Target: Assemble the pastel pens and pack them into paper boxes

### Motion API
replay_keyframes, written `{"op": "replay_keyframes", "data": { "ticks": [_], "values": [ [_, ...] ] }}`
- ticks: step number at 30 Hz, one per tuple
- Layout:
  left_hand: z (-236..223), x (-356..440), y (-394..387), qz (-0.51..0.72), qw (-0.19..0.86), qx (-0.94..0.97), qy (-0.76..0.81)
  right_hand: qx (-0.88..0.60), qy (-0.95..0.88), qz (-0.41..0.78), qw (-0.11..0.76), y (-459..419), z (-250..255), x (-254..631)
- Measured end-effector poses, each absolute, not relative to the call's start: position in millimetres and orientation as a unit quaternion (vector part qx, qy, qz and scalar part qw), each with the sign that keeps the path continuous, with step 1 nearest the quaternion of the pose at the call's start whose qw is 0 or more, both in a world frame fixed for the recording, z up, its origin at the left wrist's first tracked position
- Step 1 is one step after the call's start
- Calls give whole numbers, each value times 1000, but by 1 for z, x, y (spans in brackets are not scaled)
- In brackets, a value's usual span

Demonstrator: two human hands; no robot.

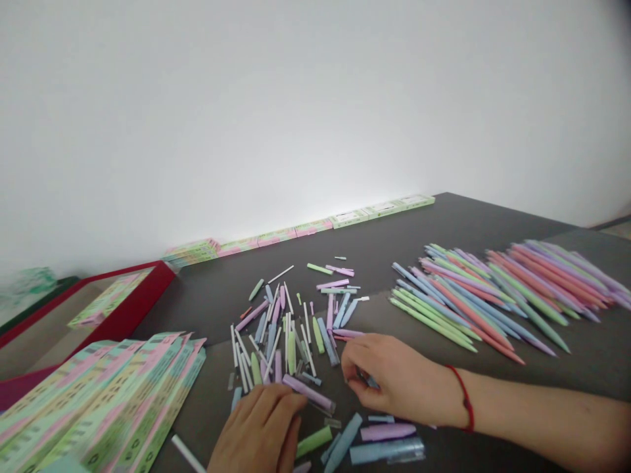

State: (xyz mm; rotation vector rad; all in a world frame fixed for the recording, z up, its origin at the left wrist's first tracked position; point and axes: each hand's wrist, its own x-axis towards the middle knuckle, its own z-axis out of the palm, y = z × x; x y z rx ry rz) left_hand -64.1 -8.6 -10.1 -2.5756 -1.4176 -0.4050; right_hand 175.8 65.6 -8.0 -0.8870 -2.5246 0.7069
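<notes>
My left hand (261, 424) is low in the middle, its fingers bent down together at the near edge of a heap of loose pen parts; its fingertips are hidden. Just beyond them lies a purple pen barrel (306, 392) with a clear end. My right hand (394, 380), with a red cord on the wrist, curls its thumb and fingers in a pinch; a blue pen part (371, 380) shows partly between them. White refill tubes (240, 364) are scattered through the heap. Nearer me lie a blue barrel (345, 441), a green part (314, 441) and a clear-ended blue part (387, 450).
Whole pens in several colours (463, 299) lie in piles on the dark table (374, 243) at right. Printed boxes (113, 401) are stacked at front left, beside a red-rimmed open box (142, 292). More flat boxes (315, 227) line the white wall.
</notes>
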Motion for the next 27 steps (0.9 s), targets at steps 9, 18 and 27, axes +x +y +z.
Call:
{"op": "replay_keyframes", "data": {
  "ticks": [9, 18, 27],
  "values": [
    [6, -19, 27, -35, -43, -808, -586, -338, -604, 691, 209, 73, -14, 174],
    [1, -26, 52, -74, -25, -798, -598, -394, -615, 593, 338, 97, -16, 178],
    [-37, -20, 46, 20, 138, -883, -448, -423, -582, 458, 522, 132, -33, 196]
  ]
}}
